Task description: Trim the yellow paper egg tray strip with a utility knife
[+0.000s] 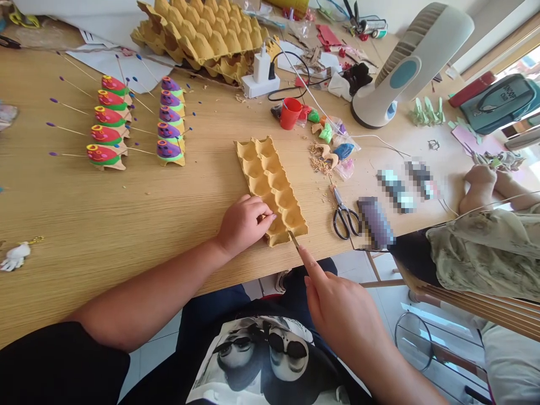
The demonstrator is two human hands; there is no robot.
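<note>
A yellow strip of egg carton (276, 183), two cups wide, lies on the table in front of me. My left hand (244, 225) rests on its left side, fingers curled and pinching near a ridge between the cups. In my right hand (337, 304) is a knife (294, 240), its handle mostly hidden by my fingers. My right index finger lies stretched along the knife. The blade tip touches the near end of the carton strip, between the two rows.
Painted egg-carton figures with cotton-swab sticks (107, 124) stand at left. Scissors (345, 216) lie right of the strip. Behind are a red cup (291, 112), a power adapter (260, 79), stacked egg trays (206, 34) and a white fan (405, 73). Another person's hands (481, 183) are at right.
</note>
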